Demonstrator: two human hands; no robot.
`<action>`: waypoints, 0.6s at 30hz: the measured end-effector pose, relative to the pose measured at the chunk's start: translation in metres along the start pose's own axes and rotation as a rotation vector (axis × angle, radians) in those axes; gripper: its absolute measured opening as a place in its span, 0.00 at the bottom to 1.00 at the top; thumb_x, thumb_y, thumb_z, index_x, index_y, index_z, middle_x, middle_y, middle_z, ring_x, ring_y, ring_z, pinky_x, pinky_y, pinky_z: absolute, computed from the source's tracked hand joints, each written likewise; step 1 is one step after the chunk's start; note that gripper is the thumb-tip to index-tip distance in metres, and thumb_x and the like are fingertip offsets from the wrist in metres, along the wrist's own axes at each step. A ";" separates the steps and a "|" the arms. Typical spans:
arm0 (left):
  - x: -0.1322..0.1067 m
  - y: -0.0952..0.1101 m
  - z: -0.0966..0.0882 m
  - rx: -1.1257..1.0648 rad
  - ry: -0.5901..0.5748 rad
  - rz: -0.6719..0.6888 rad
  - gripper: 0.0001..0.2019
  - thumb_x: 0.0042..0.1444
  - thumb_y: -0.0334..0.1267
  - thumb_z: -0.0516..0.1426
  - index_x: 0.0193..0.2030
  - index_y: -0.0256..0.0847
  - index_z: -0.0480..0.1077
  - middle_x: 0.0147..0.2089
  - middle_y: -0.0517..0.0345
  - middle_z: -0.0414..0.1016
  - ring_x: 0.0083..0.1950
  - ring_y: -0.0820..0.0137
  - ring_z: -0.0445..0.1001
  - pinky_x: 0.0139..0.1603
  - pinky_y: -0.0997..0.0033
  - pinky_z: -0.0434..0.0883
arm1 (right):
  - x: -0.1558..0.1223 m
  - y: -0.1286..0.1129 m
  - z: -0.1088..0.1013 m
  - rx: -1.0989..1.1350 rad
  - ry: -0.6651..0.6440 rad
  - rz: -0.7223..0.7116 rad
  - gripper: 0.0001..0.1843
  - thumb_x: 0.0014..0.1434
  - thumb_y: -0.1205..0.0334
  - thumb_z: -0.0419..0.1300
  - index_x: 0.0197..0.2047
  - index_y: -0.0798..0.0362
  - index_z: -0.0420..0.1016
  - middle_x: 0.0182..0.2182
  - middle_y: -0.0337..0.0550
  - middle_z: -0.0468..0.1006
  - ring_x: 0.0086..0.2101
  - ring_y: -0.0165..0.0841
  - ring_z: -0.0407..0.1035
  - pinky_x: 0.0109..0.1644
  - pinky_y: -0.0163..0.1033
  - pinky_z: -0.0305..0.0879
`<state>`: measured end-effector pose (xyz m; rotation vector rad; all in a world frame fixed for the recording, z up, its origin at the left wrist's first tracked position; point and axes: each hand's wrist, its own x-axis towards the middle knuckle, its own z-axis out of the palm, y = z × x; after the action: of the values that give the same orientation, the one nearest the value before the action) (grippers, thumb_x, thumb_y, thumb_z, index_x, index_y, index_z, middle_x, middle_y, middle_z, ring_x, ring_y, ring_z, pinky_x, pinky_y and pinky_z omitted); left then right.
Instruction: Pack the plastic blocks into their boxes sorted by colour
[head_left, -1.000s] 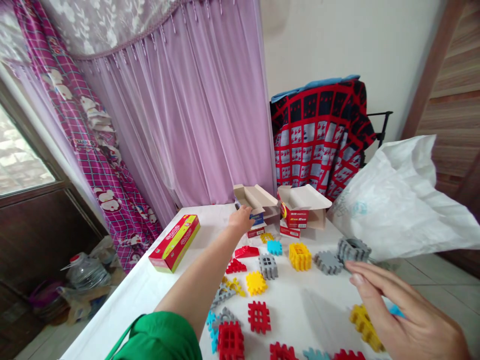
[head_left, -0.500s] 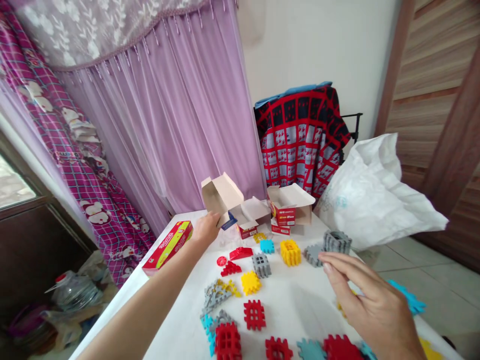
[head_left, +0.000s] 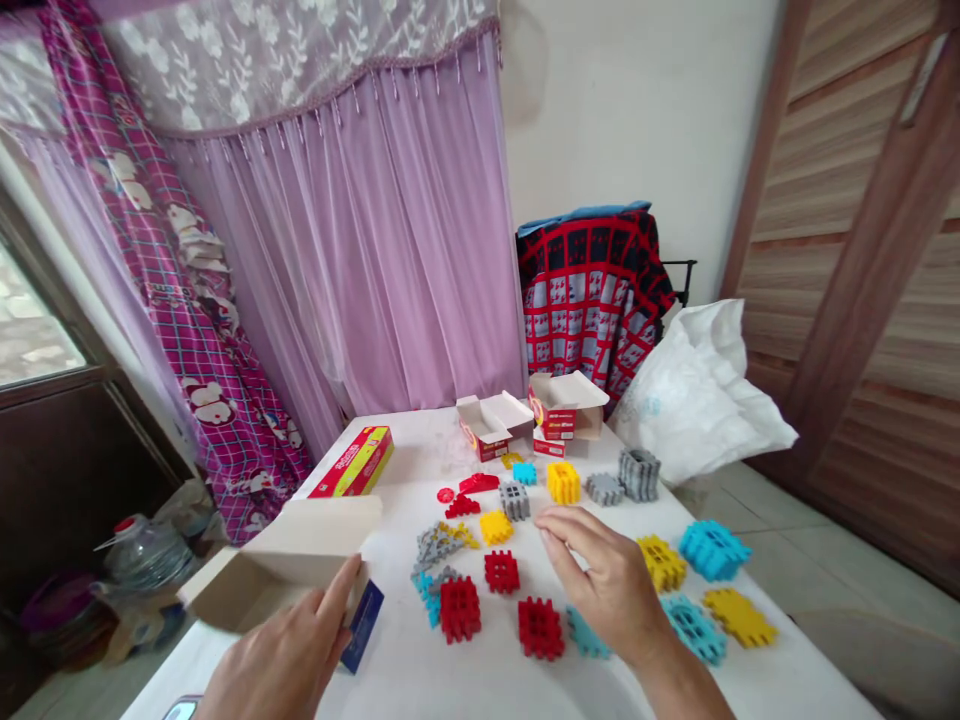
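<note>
My left hand (head_left: 281, 662) grips an open cardboard box (head_left: 289, 562) at the near left of the white table (head_left: 405, 470), its flap raised and its brown inside showing. My right hand (head_left: 604, 585) hovers over the middle of the table with fingers loosely curled and apart, holding nothing. Just beneath and around it lie plastic waffle blocks: a red cube (head_left: 459, 608), a red square (head_left: 541, 626), a red piece (head_left: 501, 570) and a yellow piece (head_left: 496, 526).
Two more open boxes (head_left: 491, 424) (head_left: 565, 403) stand at the table's far end, a closed red box (head_left: 356, 462) at far left. Several yellow, blue and grey blocks (head_left: 712, 548) lie to the right. A white bag (head_left: 697, 395) and a draped chair (head_left: 592, 295) stand behind.
My left hand has pulled one open box from the far end of the table to the near left corner. My right hand moved toward the table's middle. The view shifted back.
</note>
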<state>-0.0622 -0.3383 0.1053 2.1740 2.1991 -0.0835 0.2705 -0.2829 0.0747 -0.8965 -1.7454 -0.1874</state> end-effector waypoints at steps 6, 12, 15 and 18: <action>0.032 0.050 0.004 0.104 0.068 -0.002 0.31 0.58 0.35 0.52 0.70 0.43 0.54 0.47 0.45 0.80 0.48 0.54 0.79 0.47 0.55 0.73 | -0.017 -0.022 0.001 0.010 -0.071 0.037 0.12 0.64 0.68 0.53 0.40 0.51 0.78 0.35 0.45 0.82 0.35 0.33 0.78 0.40 0.35 0.75; 0.056 0.046 0.007 -0.058 0.184 0.055 0.34 0.61 0.43 0.52 0.72 0.43 0.46 0.71 0.46 0.57 0.68 0.62 0.62 0.64 0.65 0.62 | -0.051 -0.021 -0.004 -0.055 -0.147 0.047 0.10 0.65 0.65 0.54 0.40 0.51 0.78 0.36 0.45 0.82 0.36 0.34 0.78 0.41 0.35 0.75; 0.043 0.004 0.013 -0.105 0.164 0.009 0.37 0.56 0.47 0.55 0.71 0.45 0.49 0.73 0.46 0.53 0.71 0.57 0.57 0.68 0.56 0.57 | -0.072 -0.015 -0.006 -0.083 -0.166 0.050 0.11 0.65 0.62 0.54 0.40 0.50 0.78 0.36 0.45 0.83 0.36 0.35 0.79 0.41 0.36 0.76; 0.024 -0.046 0.029 -0.156 0.082 -0.086 0.46 0.46 0.52 0.61 0.71 0.39 0.52 0.72 0.35 0.53 0.71 0.47 0.55 0.68 0.45 0.55 | -0.088 -0.011 -0.003 -0.092 -0.180 0.049 0.11 0.65 0.60 0.54 0.39 0.51 0.79 0.36 0.46 0.83 0.35 0.35 0.79 0.40 0.36 0.77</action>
<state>-0.1084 -0.3174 0.0749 2.0366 2.2573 0.1716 0.2748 -0.3335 0.0023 -1.0494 -1.8906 -0.1597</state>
